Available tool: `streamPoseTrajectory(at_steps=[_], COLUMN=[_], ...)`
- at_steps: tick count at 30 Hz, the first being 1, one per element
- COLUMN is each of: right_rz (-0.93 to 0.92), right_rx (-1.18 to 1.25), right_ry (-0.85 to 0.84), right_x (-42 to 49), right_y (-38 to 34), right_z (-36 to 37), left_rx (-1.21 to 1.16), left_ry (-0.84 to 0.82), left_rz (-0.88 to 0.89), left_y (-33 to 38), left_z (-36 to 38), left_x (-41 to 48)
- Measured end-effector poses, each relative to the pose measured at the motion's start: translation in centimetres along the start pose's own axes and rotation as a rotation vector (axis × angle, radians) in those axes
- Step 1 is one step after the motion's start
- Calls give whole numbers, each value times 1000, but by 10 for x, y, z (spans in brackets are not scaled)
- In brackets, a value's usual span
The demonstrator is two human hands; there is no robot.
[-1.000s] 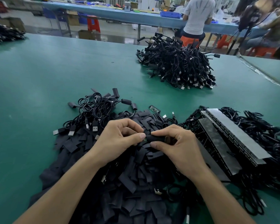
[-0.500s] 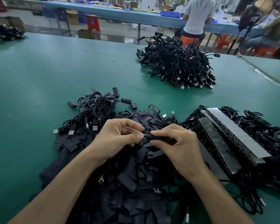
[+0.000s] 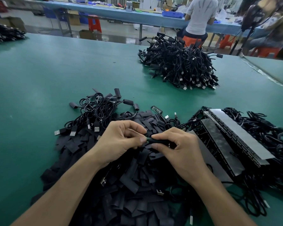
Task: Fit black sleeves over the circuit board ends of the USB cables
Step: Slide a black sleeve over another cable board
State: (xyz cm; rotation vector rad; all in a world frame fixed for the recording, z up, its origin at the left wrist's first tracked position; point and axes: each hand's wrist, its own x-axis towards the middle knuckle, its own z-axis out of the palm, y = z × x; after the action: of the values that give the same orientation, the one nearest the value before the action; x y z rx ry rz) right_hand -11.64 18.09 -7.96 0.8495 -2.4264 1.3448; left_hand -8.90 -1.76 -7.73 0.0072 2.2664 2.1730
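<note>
My right hand (image 3: pixel 178 149) pinches a black sleeve (image 3: pixel 158 141) between thumb and fingers. My left hand (image 3: pixel 121 141) meets it from the left, fingertips gripping the green circuit board end (image 3: pixel 147 138) that pokes out of the sleeve's left mouth. Both hands hover over a heap of flat black sleeves (image 3: pixel 124 185). A bare circuit board (image 3: pixel 156 109) lies just beyond the heap. Sleeved cables (image 3: pixel 101 108) lie coiled at the heap's far left edge.
A large pile of black USB cables (image 3: pixel 180 66) sits at the far middle of the green table (image 3: pixel 39 88). Rows of boards under grey strips (image 3: pixel 235 136) and tangled cables (image 3: pixel 271 144) lie at right. People sit at a blue bench behind.
The sleeve has slid further along the board between my fingers; only a small green tip shows now. Both hands stay in the same place.
</note>
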Motion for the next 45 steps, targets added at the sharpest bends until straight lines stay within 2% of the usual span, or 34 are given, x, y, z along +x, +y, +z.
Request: streamPoseTrajectory(at_steps=[8, 12, 21, 29, 45], right_rz=[58, 43, -79, -47, -54], right_rx=[9, -7, -130, -66, -126], right_ry=[-29, -77, -13, -49, -69], right_x=[2, 1, -4, -3, -4], right_y=[0, -2, -7, -6, -5], right_z=[0, -1, -1, -2, -2], left_rx=[35, 60, -17, 26, 69], left_ry=[-2, -35, -24, -30, -21], left_rz=[11, 7, -12, -9, 11], left_y=[-1, -1, 1, 1, 2], left_z=[1, 1, 0, 0, 5], left_x=[-1, -1, -1, -1, -2])
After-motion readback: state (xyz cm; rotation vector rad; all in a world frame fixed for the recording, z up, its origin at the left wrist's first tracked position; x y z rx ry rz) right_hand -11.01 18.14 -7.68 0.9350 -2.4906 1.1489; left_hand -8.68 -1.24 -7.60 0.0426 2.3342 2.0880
